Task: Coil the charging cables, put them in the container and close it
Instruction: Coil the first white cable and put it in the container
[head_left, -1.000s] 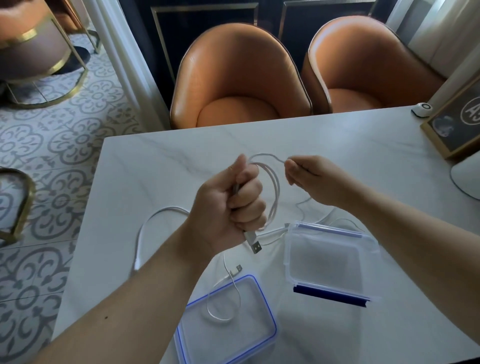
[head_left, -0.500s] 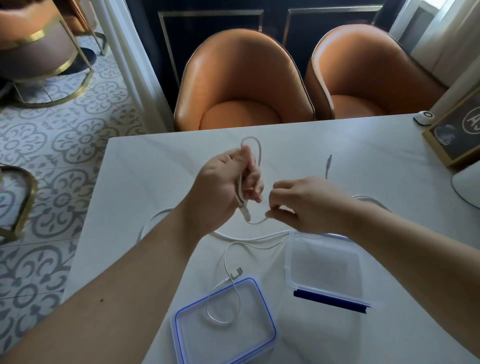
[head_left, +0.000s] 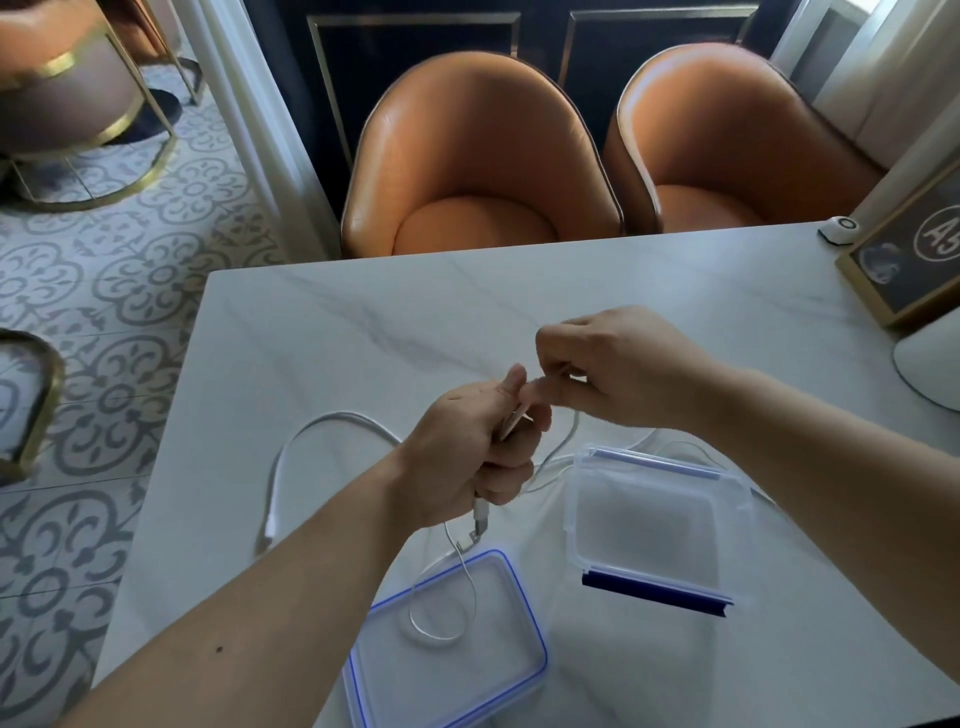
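My left hand (head_left: 475, 452) is closed around a white charging cable (head_left: 563, 449) above the middle of the marble table (head_left: 322, 374); its USB plug hangs below my fist. My right hand (head_left: 618, 364) pinches the same cable just beyond the left thumb. A thicker white cable (head_left: 311, 436) lies in an arc on the table to the left. A thin white cable (head_left: 447, 608) loops over the blue-rimmed clear lid (head_left: 514, 660) near the front edge. The clear container (head_left: 649, 525), with blue clips, stands open to the right of my left hand.
Two orange chairs (head_left: 483, 171) stand at the far edge of the table. A gold-framed picture (head_left: 909, 254), a small white round device (head_left: 839, 228) and a white base (head_left: 935, 364) sit at the right side. Patterned floor lies beyond the left table edge.
My right hand has risen from below the left hand to beyond its thumb, carrying the cable round. The left fist has dropped a little and the upright loop above it is gone.
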